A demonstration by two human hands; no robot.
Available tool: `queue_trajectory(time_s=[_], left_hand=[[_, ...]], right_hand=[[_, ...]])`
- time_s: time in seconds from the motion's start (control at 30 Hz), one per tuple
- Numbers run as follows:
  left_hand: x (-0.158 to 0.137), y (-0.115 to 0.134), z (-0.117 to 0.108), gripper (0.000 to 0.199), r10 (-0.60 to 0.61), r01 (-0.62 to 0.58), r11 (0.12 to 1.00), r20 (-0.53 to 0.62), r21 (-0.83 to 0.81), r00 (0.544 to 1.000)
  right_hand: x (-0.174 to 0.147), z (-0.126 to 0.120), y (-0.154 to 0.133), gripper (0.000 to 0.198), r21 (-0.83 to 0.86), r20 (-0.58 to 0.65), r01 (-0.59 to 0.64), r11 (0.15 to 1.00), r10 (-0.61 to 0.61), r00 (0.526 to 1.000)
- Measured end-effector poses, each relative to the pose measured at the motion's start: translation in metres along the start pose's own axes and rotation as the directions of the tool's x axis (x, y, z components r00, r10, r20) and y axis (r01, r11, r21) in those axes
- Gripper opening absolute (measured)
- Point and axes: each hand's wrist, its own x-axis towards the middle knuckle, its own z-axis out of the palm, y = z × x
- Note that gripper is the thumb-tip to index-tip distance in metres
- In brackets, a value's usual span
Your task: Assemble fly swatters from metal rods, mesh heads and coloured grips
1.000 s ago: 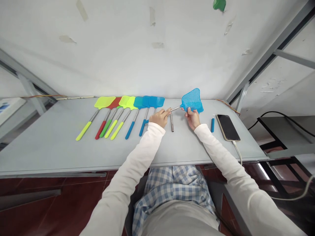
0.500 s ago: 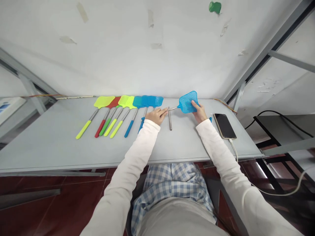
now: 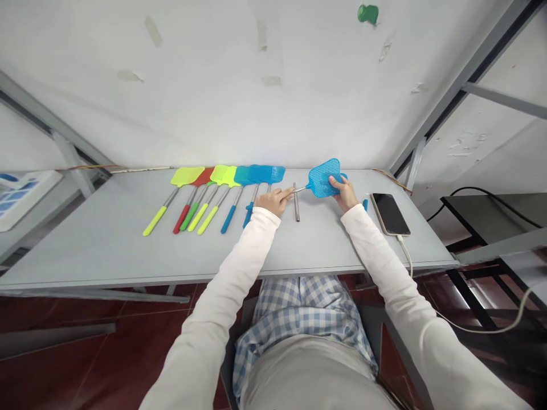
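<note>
A blue fly swatter (image 3: 321, 177) is held up over the table between my two hands. My left hand (image 3: 276, 202) has its fingers closed around the thin metal shaft. On the right side of the mesh head, my right hand (image 3: 345, 195) grips with the thumb in front and its other fingers behind. Below the shaft lies a short metal tube (image 3: 297, 209). A small blue piece (image 3: 365, 205) shows beside my right wrist, its remainder hidden. Left of my left hand, several fly swatters lie in a row, among them a yellow one (image 3: 188, 176) and a red-handled one (image 3: 182, 219).
The grey table (image 3: 106, 256) runs along a white wall. A phone (image 3: 390, 214) on a white charging cable (image 3: 405, 250) lies at the right. Metal frame posts stand at both ends, and a white-and-blue object (image 3: 25, 196) sits beyond the left end.
The camera view has shifted slightly. Both hands keep their grips on the blue fly swatter, and its head looks a little more tilted. The row of swatters stays as it was.
</note>
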Motion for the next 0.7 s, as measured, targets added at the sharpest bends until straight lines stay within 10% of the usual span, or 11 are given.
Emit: queue_trajectory(time_s=[0.23, 0.4, 0.47, 0.53, 0.6, 0.7], left_hand=[[-0.01, -0.012, -0.011, 0.035, 0.005, -0.018, 0.986, -0.078, -0.168, 0.997], [-0.013, -0.027, -0.018, 0.036, -0.245, 0.164, 0.841, -0.092, -0.516, 0.965], [-0.01, -0.026, -0.013, 0.038, -0.366, 0.277, 0.659, 0.025, -0.699, 0.93], [-0.006, -0.02, -0.005, 0.042, -0.418, 0.371, 0.477, 0.166, -0.797, 0.893], [-0.003, -0.01, 0.005, 0.05, -0.415, 0.427, 0.364, 0.267, -0.828, 0.87], [0.001, 0.002, 0.021, 0.059, -0.413, 0.502, 0.307, 0.362, -0.809, 0.836]], right_hand=[[-0.006, 0.005, -0.017, 0.044, -0.036, 0.173, -0.034, 0.999, 0.04, 0.984], [-0.008, 0.016, -0.012, 0.057, -0.278, 0.241, 0.031, 0.96, 0.038, 0.97], [-0.012, 0.029, 0.003, 0.05, -0.576, 0.206, 0.127, 0.808, -0.007, 0.978], [-0.02, 0.045, 0.019, 0.042, -0.843, 0.261, 0.245, 0.48, -0.034, 0.965], [-0.028, 0.059, 0.032, 0.049, -0.939, 0.303, 0.299, 0.171, -0.004, 0.953], [-0.032, 0.064, 0.038, 0.04, -0.964, 0.261, 0.261, -0.046, 0.016, 0.965]])
